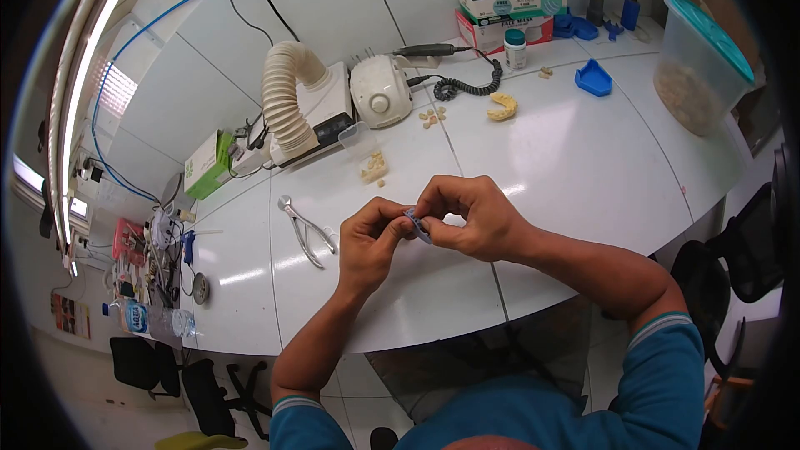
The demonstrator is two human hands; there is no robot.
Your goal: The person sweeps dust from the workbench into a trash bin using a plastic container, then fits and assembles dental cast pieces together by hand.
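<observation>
My left hand (368,243) and my right hand (473,215) meet over the front of the white table, pinching a small bluish-grey curved piece (419,227) between thumbs and fingers. Part of it is hidden by the fingertips, and I cannot make out its kind. Left of my left hand lies a pair of metal pliers (301,232), handles spread. Beyond my hands, small yellowish pieces (373,168) lie in and beside a clear plastic box (358,140). Several tooth-like bits (432,117) and a yellow horseshoe-shaped dental cast (502,107) rest farther back.
A white hose unit (292,100) and a control box (381,92) with a corded handpiece (427,50) stand at the back. Glove and mask boxes (510,12), a white bottle (515,50), a blue mould (593,77) and a lidded tub (696,67) line the far right.
</observation>
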